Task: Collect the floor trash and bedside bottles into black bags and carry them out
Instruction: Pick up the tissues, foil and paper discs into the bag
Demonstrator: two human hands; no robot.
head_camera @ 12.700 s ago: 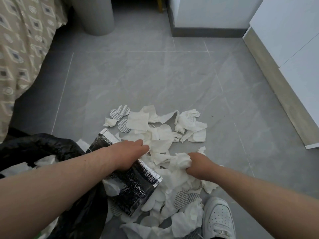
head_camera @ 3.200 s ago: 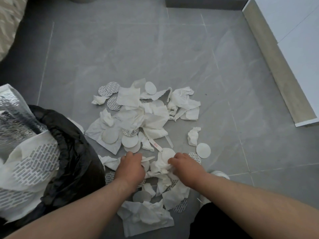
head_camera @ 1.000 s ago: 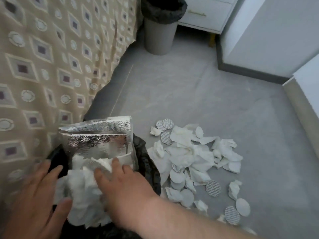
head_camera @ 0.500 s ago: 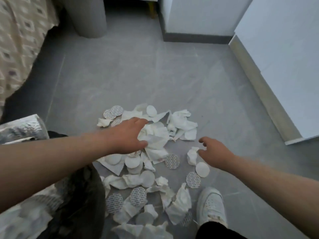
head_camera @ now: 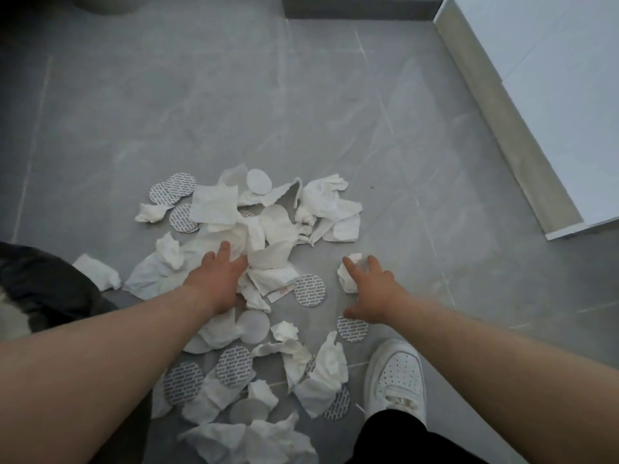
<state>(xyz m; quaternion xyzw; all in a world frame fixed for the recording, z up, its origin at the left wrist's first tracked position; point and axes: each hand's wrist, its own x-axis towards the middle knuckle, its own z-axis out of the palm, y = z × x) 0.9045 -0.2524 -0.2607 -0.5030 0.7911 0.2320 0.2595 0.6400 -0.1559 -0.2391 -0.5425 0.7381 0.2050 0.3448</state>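
Note:
A heap of crumpled white tissues point(head_camera: 264, 229) and round printed seal discs point(head_camera: 308, 290) lies spread on the grey tiled floor. My left hand point(head_camera: 216, 279) rests flat on the tissues in the middle of the heap, fingers spread and pressing down. My right hand point(head_camera: 370, 289) curls its fingers over a small tissue ball point(head_camera: 348, 279) at the heap's right side, touching it without lifting it. The black bag point(head_camera: 43, 283), partly filled, shows at the left edge. No bottles are in view.
My white shoe point(head_camera: 395, 376) stands at the lower right beside the trash. A white cabinet with a beige plinth point(head_camera: 512, 122) runs along the right. A dark skirting board point(head_camera: 358, 8) crosses the top. Bare floor lies beyond the heap.
Both hands have come down onto the trash: the left has slid nearer onto the middle tissues, the right has reached the small tissue ball. The view has tilted downward.

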